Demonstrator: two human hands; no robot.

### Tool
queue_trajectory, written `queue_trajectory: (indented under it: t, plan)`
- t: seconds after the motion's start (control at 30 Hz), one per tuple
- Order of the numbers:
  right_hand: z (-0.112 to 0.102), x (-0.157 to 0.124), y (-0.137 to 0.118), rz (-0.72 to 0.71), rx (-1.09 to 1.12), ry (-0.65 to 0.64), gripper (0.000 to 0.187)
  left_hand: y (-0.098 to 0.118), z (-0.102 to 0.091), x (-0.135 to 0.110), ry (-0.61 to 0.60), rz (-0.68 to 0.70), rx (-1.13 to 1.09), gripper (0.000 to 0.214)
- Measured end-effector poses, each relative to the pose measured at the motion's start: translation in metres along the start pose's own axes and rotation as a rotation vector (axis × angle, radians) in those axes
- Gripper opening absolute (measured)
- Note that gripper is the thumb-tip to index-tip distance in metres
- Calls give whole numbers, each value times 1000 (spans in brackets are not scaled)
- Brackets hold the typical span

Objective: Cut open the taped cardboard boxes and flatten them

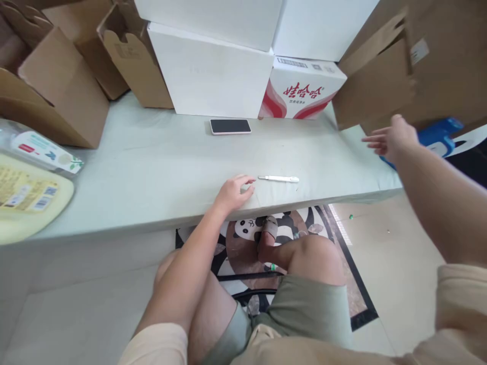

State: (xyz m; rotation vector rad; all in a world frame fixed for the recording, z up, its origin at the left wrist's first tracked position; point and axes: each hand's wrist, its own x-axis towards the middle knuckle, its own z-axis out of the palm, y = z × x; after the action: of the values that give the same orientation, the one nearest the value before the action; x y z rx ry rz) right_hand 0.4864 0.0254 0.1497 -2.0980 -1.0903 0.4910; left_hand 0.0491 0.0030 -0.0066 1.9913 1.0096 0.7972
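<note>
My left hand (234,193) rests at the table's front edge with thumb and forefinger apart and nothing between them. Just right of its fingertips lies a slim white pen-like tool (280,178) with a narrow grey tip pointing toward the hand. My right hand (397,138) is reached out over the right end of the table, fingers stretched to the left and holding nothing. A blue plastic bottle (437,137) shows behind that wrist, partly hidden by the hand and forearm; I cannot tell whether they touch. Farther back, a phone (230,126) lies flat, its dark screen up.
White boxes (213,71) and a red-and-white carton (304,91) line the table's back. Open brown cardboard boxes (68,86) stand left, another brown box (376,76) right. At the left edge are a clear bottle (49,152) and a pale yellow jug (34,197).
</note>
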Motion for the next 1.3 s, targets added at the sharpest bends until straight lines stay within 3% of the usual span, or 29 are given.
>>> queue_trajectory:
  t: [0.03,0.07,0.23,0.37,0.5,0.67,0.77,0.83,0.97,1.07,1.13,1.2,1.27,1.3]
  plan:
    - [19,-12,-9,147,31,25,50,1,-1,0,4,-7,-5,26]
    - [40,-29,-17,177,40,-19,49,2,-3,-1,4,-13,-8,26]
    - [141,-110,-50,96,18,-321,35,9,-15,-14,31,-55,0,26]
    - [210,-146,-103,-185,-143,-511,27,10,-31,-26,90,-57,24,26]
    - [285,-188,-188,-611,-371,-572,20,2,-54,-35,165,-146,19,29]
    - [369,-249,-303,-1078,-415,-604,58,-5,-77,-46,214,-183,-24,28]
    - [403,-267,-357,-1197,-475,-540,78,-6,-84,-50,268,-177,-98,25]
    - [418,-267,-380,-1209,-567,-475,79,-7,-86,-50,276,-191,-124,22]
    - [425,-249,-391,-1173,-669,-407,56,-9,-95,-52,364,-149,-82,23]
    - [400,-230,-366,-1179,-625,-322,42,-11,-106,-61,695,-196,-15,27]
    - [366,-218,-332,-1143,-533,-258,37,-15,-115,-71,970,-257,-7,29]
    - [325,-209,-285,-1114,-365,-199,27,-21,-123,-81,1168,-228,-22,33]
    - [283,-204,-230,-1157,-70,-113,25,-26,-129,-88,1245,-120,-27,40]
    - [264,-203,-202,-1168,106,-69,28,-27,-130,-89,1219,-51,-36,42]
